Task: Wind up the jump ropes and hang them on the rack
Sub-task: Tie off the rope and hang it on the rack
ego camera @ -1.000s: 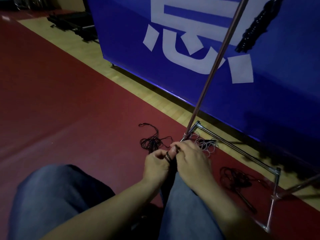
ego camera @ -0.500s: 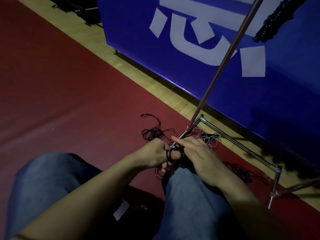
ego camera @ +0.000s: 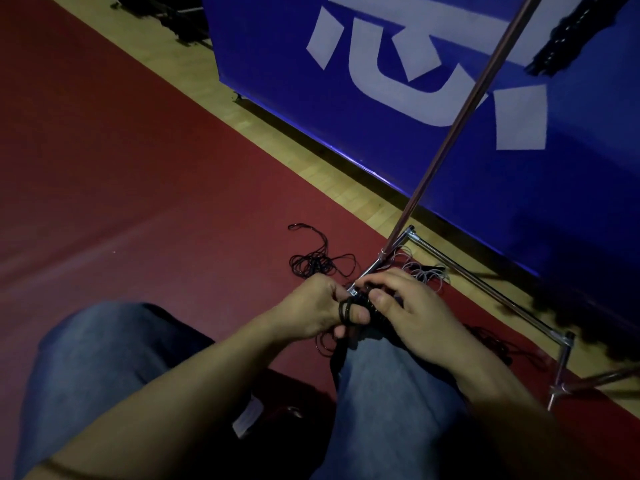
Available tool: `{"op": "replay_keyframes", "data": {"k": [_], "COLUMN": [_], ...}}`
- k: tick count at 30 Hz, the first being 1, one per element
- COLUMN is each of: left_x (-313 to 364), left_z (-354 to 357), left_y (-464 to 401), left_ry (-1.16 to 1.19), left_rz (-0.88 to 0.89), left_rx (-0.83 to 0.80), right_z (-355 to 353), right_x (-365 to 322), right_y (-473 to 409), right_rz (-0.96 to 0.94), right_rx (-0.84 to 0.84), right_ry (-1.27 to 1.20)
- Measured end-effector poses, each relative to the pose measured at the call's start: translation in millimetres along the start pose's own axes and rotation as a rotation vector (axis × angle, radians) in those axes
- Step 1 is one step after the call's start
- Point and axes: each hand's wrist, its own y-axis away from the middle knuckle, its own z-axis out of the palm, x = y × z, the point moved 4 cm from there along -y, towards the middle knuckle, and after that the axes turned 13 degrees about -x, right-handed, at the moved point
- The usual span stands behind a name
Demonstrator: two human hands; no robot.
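A black jump rope [ego camera: 346, 311] is looped several times round a finger of my left hand [ego camera: 320, 311], which grips the coil above my right knee. My right hand [ego camera: 408, 317] pinches the same rope bundle from the right side, thumb on top. The two hands touch. Loose black rope [ego camera: 317, 263] lies tangled on the red floor just beyond them. A pale rope [ego camera: 424, 271] sits by the foot of the metal rack [ego camera: 460, 112], whose pole rises to the upper right. A dark wound bundle [ego camera: 568, 32] hangs high on the rack.
A blue banner board [ego camera: 398, 140] with white lettering stands behind the rack. The rack's base bars [ego camera: 491, 292] run along the floor to the right. Another dark rope [ego camera: 498, 344] lies on the floor past my right wrist. My jeans-clad knees [ego camera: 104, 358] fill the foreground.
The view has tilted down and closer. My left hand has turned so the rope loops sit round its finger, and my right hand has shifted its pinch on the bundle.
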Motion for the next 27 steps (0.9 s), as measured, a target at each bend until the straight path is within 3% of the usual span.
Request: {"op": "replay_keyframes", "data": {"k": [3,9,16,20,27], "left_x": [-2,9,10,10,9], "left_z": [10,9,7,7,18], "left_y": [-1,8,8,5,2], "left_ry": [0.107,0.067,-0.019,-0.104,0.269], "left_rz": [0.006,-0.073,-0.051,0.011,0.097], "left_rx": [0.148,-0.167,-0.223,-0.011,0.328], "right_z": [-3,-2,-5,-12,-19], "right_x": [2,-2,0,6,14], "right_y": [2,6,1,-2,-6], "right_rz": [0.008,-0.06,-0.06,-0.064,-0.086], "right_rx": [0.045,-0.073,-0.144,-0.19,-0.179], "right_ry": [-0.018,0.048,-0.043,-0.153,-0.375]}}
